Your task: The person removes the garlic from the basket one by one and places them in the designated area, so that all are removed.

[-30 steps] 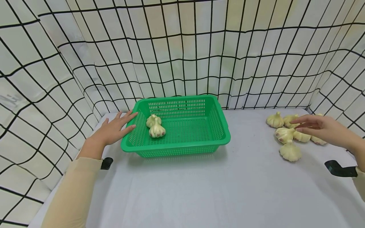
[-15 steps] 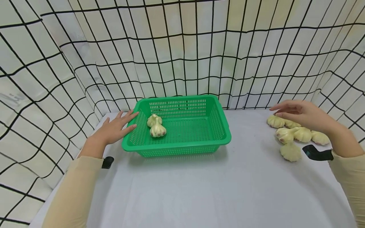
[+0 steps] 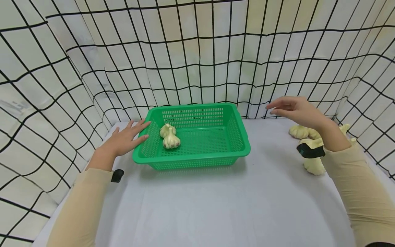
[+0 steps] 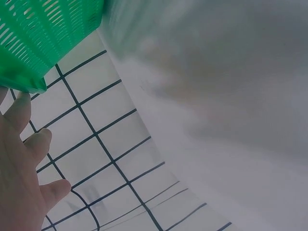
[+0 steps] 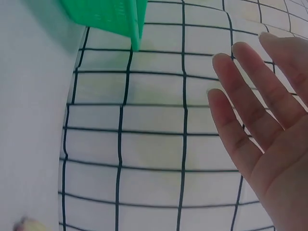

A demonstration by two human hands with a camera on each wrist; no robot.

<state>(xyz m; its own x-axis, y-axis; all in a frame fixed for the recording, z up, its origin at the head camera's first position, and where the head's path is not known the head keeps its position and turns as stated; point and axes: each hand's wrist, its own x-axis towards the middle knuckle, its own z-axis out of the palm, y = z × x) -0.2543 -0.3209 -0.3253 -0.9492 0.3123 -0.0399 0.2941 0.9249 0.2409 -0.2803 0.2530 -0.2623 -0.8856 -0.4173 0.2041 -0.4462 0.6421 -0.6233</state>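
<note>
Straight fingers of my left hand [image 3: 123,140] rest on the left rim of a green slotted plastic basket [image 3: 191,159]; the left wrist view shows its fingertips at the basket's corner. Inside, two garlic bulbs [image 3: 171,141] lie against each other at the left end. My right hand [image 3: 297,110] is raised in the air between the basket and a group of garlic bulbs [image 3: 298,132] at the right. In the right wrist view its palm and spread fingers [image 5: 240,91] hold nothing. My right forearm and wrist hide part of that group.
A white cloth [image 3: 197,202] covers the table. White walls with black netting [image 3: 213,73] enclose the back and both sides, close behind the basket. One garlic bulb [image 3: 314,167] lies nearest the front of the group.
My right hand has moved left and up, away from over the garlic group toward the basket. My left hand, the basket and the two bulbs in it stay in place.
</note>
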